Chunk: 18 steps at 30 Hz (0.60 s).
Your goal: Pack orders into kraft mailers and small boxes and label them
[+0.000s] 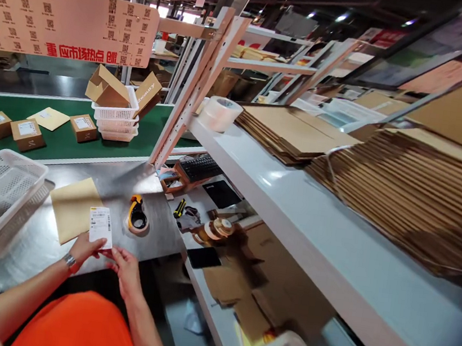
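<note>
The white shelf (280, 185) stretches to the right of both grips, with flat brown cartons (415, 197) stacked on it. Beyond the grips, past the far edge of the metal bench (157, 243), runs a green belt (150, 131) carrying small boxes and nested white trays. On the bench, well to the left of the grips, sits a white basket (44, 171). Just beyond the left grip (87, 249) lies a tan envelope (70, 211). A tape dispenser (136, 206) rests ahead of the right grip (127, 269), slightly to its right. The smallest is the printed white label (99, 224): the left grip pinches its lower edge, thumb on top, while the right grip's fingertips close on its lower right corner. Whether the label touches the envelope, I cannot tell.
</note>
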### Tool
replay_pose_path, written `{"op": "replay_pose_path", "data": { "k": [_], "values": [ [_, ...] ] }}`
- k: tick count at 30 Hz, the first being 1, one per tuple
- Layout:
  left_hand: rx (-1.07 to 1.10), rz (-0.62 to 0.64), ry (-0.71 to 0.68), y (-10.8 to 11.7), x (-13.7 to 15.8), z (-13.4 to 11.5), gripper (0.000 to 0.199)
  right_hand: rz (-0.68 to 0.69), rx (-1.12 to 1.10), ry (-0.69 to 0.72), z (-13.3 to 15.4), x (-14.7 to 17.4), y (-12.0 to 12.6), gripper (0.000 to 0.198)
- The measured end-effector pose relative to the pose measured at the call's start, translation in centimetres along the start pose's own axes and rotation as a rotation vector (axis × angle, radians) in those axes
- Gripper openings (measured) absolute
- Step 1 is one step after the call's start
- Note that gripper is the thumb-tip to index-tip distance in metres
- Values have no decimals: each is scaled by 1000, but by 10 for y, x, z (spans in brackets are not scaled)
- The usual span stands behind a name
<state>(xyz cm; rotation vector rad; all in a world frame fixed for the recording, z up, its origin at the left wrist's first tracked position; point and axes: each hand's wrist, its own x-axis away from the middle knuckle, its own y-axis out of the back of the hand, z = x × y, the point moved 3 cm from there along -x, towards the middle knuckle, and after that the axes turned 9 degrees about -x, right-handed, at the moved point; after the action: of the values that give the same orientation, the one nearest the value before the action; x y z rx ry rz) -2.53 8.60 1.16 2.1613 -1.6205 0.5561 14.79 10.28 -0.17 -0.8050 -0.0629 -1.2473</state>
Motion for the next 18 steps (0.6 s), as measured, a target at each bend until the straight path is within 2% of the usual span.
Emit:
{"op": "replay_pose_path", "data": {
  "k": [10, 18],
  "values": [
    [-31, 23, 0, 0, -7, -1, 43, -33, 21, 31, -2, -1, -1, 64],
    [-36, 31, 0, 4, -11, -1, 48, -41, 17, 25, 0, -3, -5, 66]
  ]
}}
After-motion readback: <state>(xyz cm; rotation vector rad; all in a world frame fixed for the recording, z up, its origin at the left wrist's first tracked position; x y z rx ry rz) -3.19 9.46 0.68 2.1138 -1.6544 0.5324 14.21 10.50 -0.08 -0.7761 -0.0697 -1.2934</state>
